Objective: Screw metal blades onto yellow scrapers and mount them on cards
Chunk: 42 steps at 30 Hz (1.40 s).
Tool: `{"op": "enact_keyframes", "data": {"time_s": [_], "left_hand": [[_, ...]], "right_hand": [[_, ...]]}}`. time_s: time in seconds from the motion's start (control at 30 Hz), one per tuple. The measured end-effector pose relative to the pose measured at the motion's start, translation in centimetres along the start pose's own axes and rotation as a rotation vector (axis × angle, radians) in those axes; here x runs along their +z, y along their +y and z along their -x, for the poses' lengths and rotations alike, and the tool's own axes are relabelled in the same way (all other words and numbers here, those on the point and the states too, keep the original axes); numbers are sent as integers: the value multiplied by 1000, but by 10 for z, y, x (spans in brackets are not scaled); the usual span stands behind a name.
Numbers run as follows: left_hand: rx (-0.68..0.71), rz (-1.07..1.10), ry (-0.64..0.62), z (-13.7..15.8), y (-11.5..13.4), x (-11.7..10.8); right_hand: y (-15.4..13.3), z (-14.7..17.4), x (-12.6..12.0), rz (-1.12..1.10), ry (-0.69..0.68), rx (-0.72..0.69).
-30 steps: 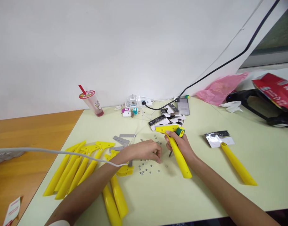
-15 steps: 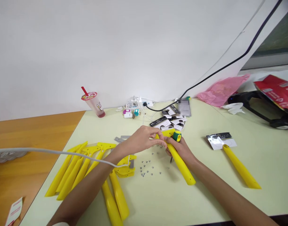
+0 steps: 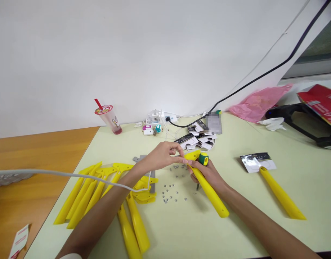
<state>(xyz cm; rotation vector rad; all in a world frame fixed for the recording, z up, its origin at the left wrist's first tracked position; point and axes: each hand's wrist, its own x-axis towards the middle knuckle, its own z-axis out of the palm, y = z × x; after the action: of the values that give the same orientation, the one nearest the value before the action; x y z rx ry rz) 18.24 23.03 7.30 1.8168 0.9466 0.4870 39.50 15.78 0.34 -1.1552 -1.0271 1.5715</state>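
Observation:
My right hand (image 3: 208,174) is wrapped around a yellow plastic scraper (image 3: 210,196), its handle slanting down to the right. The same hand also keeps a screwdriver (image 3: 203,159) with a green and yellow grip, its shaft pointing down below the fingers. My left hand (image 3: 165,155) meets the scraper's head, thumb and forefinger pinched at its edge; whatever sits between those fingertips is too small or hidden to make out. Small metal fasteners (image 3: 167,198) lie scattered on the table beneath both hands.
Several yellow scraper parts (image 3: 81,196) lie at left, partly under my left arm, near grey metal blades (image 3: 152,186). A scraper with a packaging card (image 3: 281,192) rests at right. Behind are cards (image 3: 187,141), a power strip (image 3: 170,118) and a cup (image 3: 110,120). A white cable (image 3: 73,175) crosses my left forearm.
The left fingertips have shifted slightly and now press closer against the scraper's head edge. My right hand keeps its hold on the scraper and screwdriver. The whole view has moved a little.

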Motion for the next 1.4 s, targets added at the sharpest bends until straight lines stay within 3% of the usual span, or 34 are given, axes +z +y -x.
{"op": "enact_keyframes", "data": {"time_s": [0.2,0.4,0.7,1.4], "left_hand": [[-120,84,-57,-6,-10,-7],[-125,153,-142,-9,-12,-3],[-90,166,-5,-13,-17,10],[9,122,104,-9,-15,23]], "right_hand": [[1,0,-1,59,-16,-16],[-2,2,0,75,-6,-3],[-7,0,3,-74,79,14],[-4,-6,0,-213,119,-9]]}}
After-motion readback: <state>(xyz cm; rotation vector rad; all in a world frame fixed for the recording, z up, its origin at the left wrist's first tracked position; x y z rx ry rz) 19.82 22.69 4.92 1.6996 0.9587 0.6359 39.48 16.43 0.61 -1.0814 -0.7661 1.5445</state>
